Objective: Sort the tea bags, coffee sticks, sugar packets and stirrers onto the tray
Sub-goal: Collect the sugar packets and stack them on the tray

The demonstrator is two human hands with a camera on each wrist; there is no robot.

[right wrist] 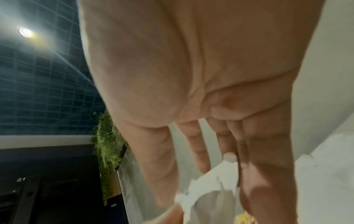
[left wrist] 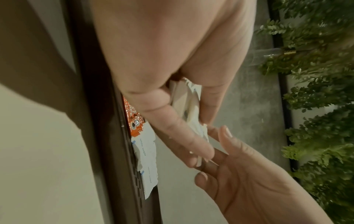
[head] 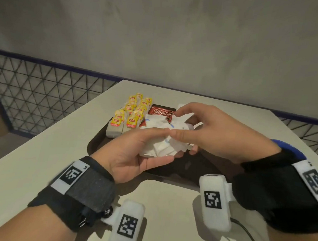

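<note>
My left hand (head: 168, 146) grips a crumpled bunch of white sugar packets (head: 162, 148) above the dark tray (head: 95, 144). From the right, my right hand (head: 183, 142) pinches the same bunch, thumb on top, lower fingers beneath, index finger raised. The left wrist view shows the bunch (left wrist: 191, 106) between the left thumb and fingers, the right hand (left wrist: 239, 174) touching its end. In the right wrist view the packets (right wrist: 210, 197) lie between thumb and fingers. On the tray stand rows of yellow-tagged tea bags (head: 132, 117), red coffee sticks (head: 158, 111) and more sugar packets (head: 160, 123). I see no stirrers.
The tray sits on a pale table (head: 41, 150) whose left edge runs along a mesh railing (head: 35, 94). A grey wall stands behind it. A thin black cable (head: 250, 234) lies on the table near my right wrist.
</note>
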